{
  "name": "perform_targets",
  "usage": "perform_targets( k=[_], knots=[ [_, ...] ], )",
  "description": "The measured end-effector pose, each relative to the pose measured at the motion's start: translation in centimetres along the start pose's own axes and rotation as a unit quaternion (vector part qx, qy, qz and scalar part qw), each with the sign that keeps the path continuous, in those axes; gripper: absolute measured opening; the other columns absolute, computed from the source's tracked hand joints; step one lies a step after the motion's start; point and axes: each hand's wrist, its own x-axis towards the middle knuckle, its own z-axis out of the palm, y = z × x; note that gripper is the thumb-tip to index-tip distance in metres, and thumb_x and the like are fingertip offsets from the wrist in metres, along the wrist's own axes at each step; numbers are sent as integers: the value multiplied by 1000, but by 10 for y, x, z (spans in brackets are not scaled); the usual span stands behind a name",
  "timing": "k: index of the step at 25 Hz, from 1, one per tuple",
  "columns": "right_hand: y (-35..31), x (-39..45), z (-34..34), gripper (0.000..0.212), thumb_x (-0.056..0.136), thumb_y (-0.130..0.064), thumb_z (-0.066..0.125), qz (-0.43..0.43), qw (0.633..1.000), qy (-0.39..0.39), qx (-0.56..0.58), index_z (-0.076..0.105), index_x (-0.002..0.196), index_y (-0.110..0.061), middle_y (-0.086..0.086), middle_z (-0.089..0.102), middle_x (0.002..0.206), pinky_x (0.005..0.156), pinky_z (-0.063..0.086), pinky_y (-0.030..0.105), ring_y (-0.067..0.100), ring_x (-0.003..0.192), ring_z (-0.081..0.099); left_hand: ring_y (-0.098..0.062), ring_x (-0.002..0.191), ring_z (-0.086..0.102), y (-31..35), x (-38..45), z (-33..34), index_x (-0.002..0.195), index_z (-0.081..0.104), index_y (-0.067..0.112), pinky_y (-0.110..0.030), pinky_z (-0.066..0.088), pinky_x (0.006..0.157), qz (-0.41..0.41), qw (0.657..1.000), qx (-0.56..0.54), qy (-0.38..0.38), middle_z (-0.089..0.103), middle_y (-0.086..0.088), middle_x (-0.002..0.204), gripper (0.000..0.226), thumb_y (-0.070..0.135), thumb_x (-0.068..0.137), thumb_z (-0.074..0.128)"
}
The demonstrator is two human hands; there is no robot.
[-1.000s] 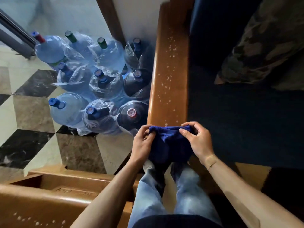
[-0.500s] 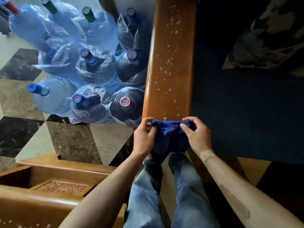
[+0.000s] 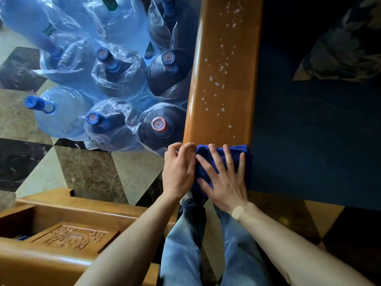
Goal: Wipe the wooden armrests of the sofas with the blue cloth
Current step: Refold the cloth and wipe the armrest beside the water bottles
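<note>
At the near end of the wooden armrest (image 3: 221, 83) lies the blue cloth (image 3: 224, 159). The right hand (image 3: 223, 179) presses flat on it with fingers spread; the left hand (image 3: 178, 169) pinches its edge. White drops dot the wood ahead, so the wiping looks barely begun. Water bottles (image 3: 115, 83) crowd the left edge, maybe touching, while the armrest's long top offers open room.
</note>
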Motion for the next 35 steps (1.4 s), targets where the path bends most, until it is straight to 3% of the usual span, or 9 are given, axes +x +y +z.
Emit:
perform_targets(
  k=[7, 12, 18, 21, 24, 26, 28, 31, 35],
  knots=[
    [42, 122, -4, 61, 95, -62, 36, -67, 996, 38, -39, 30, 153, -44, -3, 21, 166, 113, 7, 73, 35, 153, 15, -17, 115, 52, -11, 0, 9, 128, 60, 20, -30, 41, 103, -19, 995, -85, 43, 46, 11, 118, 32, 27, 101, 44],
    [81, 223, -31, 60, 97, -61, 25, 115, 991, 64, -7, 22, 154, -45, -2, 18, 167, 116, 3, 70, 32, 154, 11, -11, 115, 51, -8, -1, 10, 129, 59, 23, -24, 39, 101, -41, 995, -82, 36, 46, 14, 119, 35, 27, 97, 46],
    [55, 131, -18, 59, 102, -56, 20, 255, 962, 72, 62, 18, 157, -37, 4, 12, 168, 112, 26, 67, 38, 152, 11, -15, 111, 55, -1, 3, 2, 126, 61, 19, -36, 48, 96, -56, 994, -88, 18, 52, 8, 118, 33, 24, 98, 43],
    [23, 61, 5, 61, 99, -55, 30, 152, 988, 37, -12, 19, 157, -38, 2, 13, 168, 113, 14, 73, 39, 152, 11, -14, 109, 57, -5, -2, 1, 122, 62, 16, -38, 48, 96, -61, 990, -123, 38, 58, 4, 115, 32, 17, 97, 43],
    [32, 70, 7, 61, 95, -54, 43, -97, 993, 21, -61, 29, 154, -43, -2, 20, 166, 110, 11, 77, 37, 152, 17, -14, 106, 58, -12, 1, 6, 119, 61, 19, -40, 49, 94, -62, 983, -160, 58, 59, 6, 112, 29, 15, 96, 44],
    [44, 113, -6, 56, 94, -55, 45, -236, 969, 19, -77, 38, 149, -44, -5, 28, 163, 110, 13, 76, 34, 151, 22, -16, 107, 58, -17, 2, 10, 120, 58, 23, -40, 48, 93, -38, 985, -153, 74, 58, 8, 113, 26, 18, 98, 43],
    [59, 170, -19, 53, 95, -56, 41, -243, 967, 21, -80, 44, 146, -44, -7, 32, 162, 112, 12, 74, 31, 151, 24, -21, 108, 57, -18, 1, 11, 122, 57, 21, -42, 47, 93, -9, 992, -107, 61, 58, 3, 119, 28, 24, 98, 43],
    [88, 255, -41, 55, 96, -58, 31, -109, 992, 23, -61, 32, 150, -48, -9, 23, 165, 115, 4, 72, 29, 154, 15, -31, 114, 53, -6, -1, 15, 126, 57, 23, -49, 41, 100, 162, 984, 75, 14, 55, -5, 129, 33, 31, 95, 48],
    [116, 305, -55, 58, 98, -59, 18, 113, 991, 68, -12, 16, 155, -47, -7, 15, 167, 117, 1, 69, 28, 154, 8, -33, 141, 35, 25, 54, 26, 138, 55, 26, -56, 19, 118, 395, 886, 216, -112, 46, -8, 153, 45, 42, 97, 48]
  ],
)
